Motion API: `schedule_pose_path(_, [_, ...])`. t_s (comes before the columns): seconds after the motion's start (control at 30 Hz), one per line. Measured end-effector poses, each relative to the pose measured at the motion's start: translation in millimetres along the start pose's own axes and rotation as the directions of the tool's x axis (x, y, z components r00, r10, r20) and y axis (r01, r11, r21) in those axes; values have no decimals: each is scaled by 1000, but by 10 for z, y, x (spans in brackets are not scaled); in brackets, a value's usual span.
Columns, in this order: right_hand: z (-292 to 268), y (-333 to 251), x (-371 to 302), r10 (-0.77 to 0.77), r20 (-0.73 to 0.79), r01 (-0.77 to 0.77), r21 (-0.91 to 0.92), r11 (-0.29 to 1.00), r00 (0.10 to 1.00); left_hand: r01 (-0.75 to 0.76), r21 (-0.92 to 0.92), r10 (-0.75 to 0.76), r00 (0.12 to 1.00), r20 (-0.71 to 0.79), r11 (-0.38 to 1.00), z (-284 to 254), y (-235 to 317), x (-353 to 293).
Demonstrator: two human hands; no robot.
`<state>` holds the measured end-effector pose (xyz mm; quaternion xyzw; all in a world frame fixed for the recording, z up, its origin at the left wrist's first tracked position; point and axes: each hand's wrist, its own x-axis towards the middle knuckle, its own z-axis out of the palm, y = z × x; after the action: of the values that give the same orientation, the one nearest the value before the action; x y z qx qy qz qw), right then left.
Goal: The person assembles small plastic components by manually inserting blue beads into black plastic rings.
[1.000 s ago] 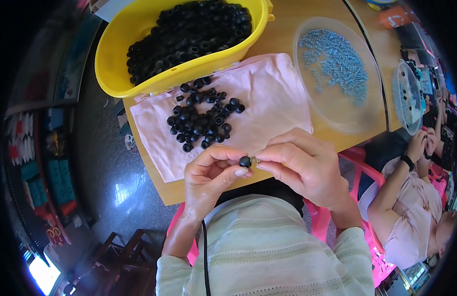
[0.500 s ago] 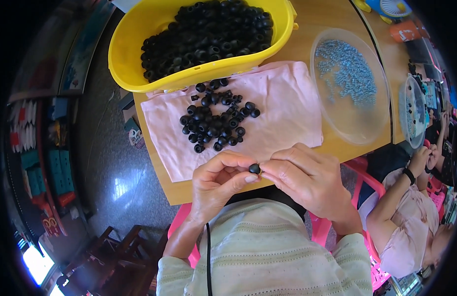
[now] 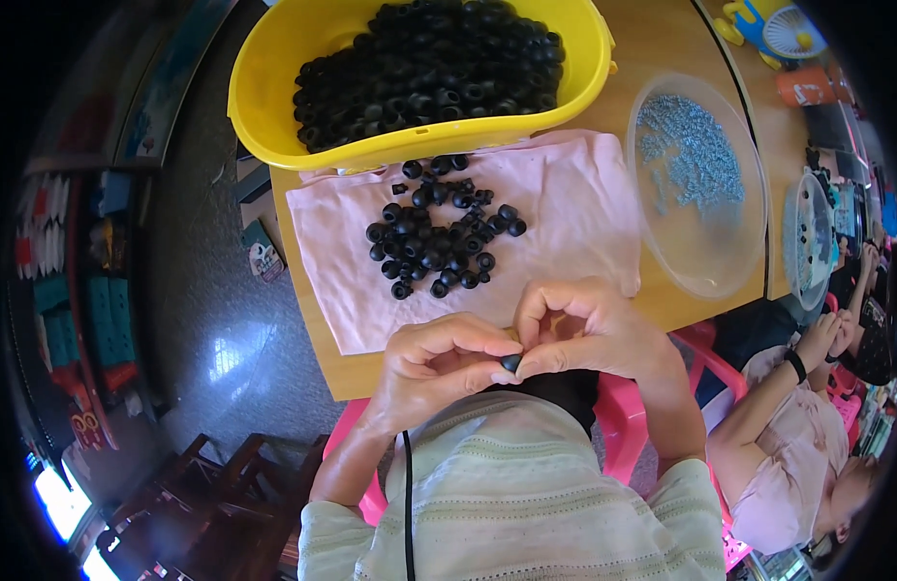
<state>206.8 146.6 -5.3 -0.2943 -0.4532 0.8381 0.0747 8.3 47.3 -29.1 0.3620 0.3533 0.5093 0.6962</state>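
At the table's near edge, a small round black hollow part sits between my two hands. My left hand pinches it with thumb and fingertips. My right hand closes on its other side, thumb and index finger pressed against it; whether a smaller piece is also in those fingers is hidden. Just beyond, a loose pile of similar black parts lies on a pink cloth.
A yellow tub full of black parts stands beyond the cloth. To the right, a clear oval tray holds many small blue pieces. Another person sits at the right, near a second clear tray. A small fan stands far right.
My right hand has turned, its thumb now showing below against the black part. Both hands have come slightly nearer to my body. The whole view has shifted a little.
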Motion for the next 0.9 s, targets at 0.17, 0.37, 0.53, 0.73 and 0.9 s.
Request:
schedule_pose_path(0.17, [-68,-223,250,-458,-299,162,-664,730,837,126,-198,-131,991,-13,972,38,8,-21])
schedule_pose_path(0.37, [-144,-213,569,-730,-142,-62,-989,135,669,135,-284,-154,987,-44,949,11,2,-73])
schedule_pose_path(0.53, [-48,-166,612,-701,-223,12,-949,314,678,78,-263,-96,994,-58,962,-15,-6,-78])
schedule_pose_path(0.73, [-12,-182,681,-642,-338,76,-846,527,688,69,-274,-94,992,-80,959,-10,-13,-61])
schedule_pose_path(0.9, [-113,-171,691,-812,-91,90,-981,174,577,70,-237,-94,991,-92,969,16,-31,-73])
